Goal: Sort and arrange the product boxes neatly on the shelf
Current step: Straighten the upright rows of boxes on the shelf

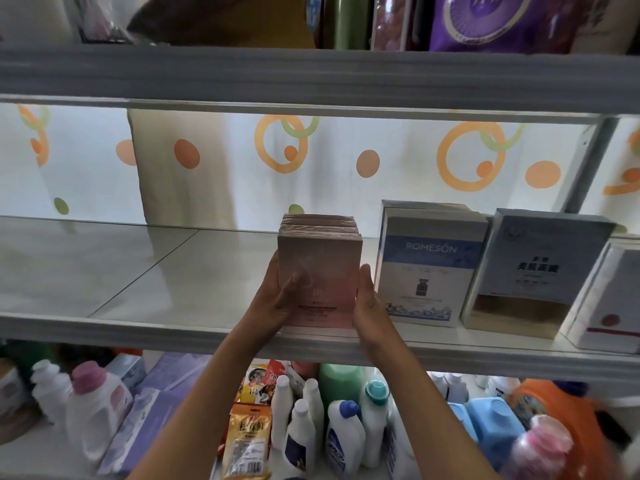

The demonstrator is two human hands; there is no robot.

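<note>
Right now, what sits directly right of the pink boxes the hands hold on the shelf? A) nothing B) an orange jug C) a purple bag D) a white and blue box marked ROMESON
D: the white and blue box marked ROMESON stands just right of the pink boxes, beside the right hand; the left hand is on their other side.

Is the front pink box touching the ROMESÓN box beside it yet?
Apart. The head view shows the right hand and a strip of shelf between the front pink box and the ROMESÓN box.
</note>
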